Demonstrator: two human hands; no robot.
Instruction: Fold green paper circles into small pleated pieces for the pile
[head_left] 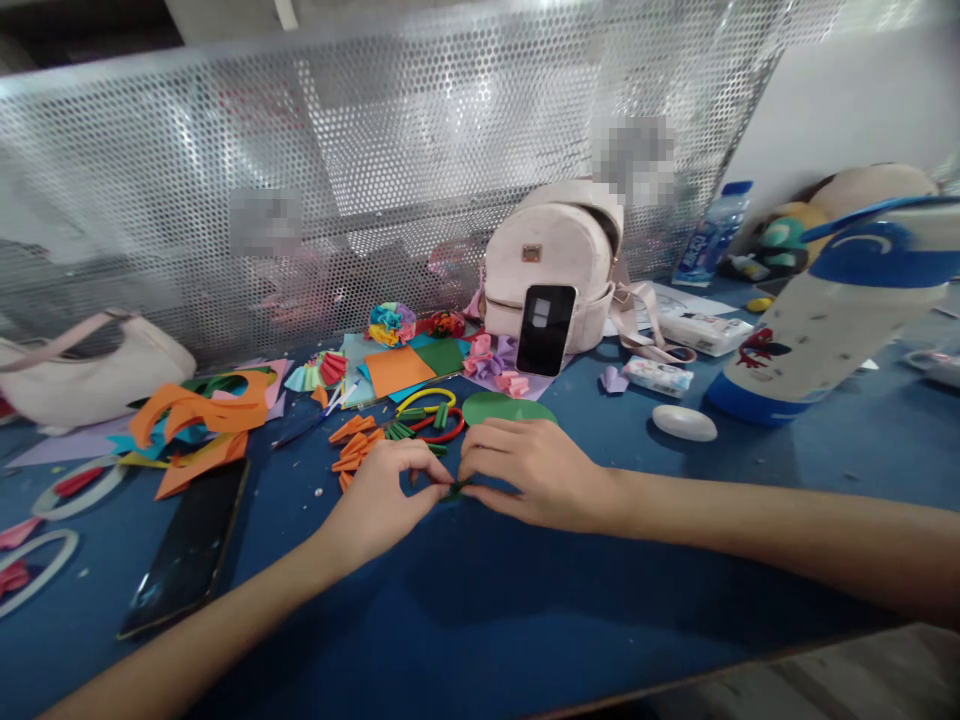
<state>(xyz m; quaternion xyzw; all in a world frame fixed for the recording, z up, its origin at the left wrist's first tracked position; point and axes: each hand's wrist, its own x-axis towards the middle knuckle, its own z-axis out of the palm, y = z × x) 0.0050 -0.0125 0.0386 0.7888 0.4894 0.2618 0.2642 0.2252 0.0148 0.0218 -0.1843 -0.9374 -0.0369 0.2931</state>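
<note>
While the blue desk (525,620) carried everything, a pale backpack (540,250) stood behind, likely as a prop; the left hand (375,505) and right hand (544,472) met before it; a phone (546,330) leaned upright against the backpack; a small green piece (456,490) sat between the hands, each grip pinched on it, seemingly for steadiness.

A small green paper piece (455,490), partly hidden, is pinched between left fingers (426,498) and right fingers (487,464).
</note>
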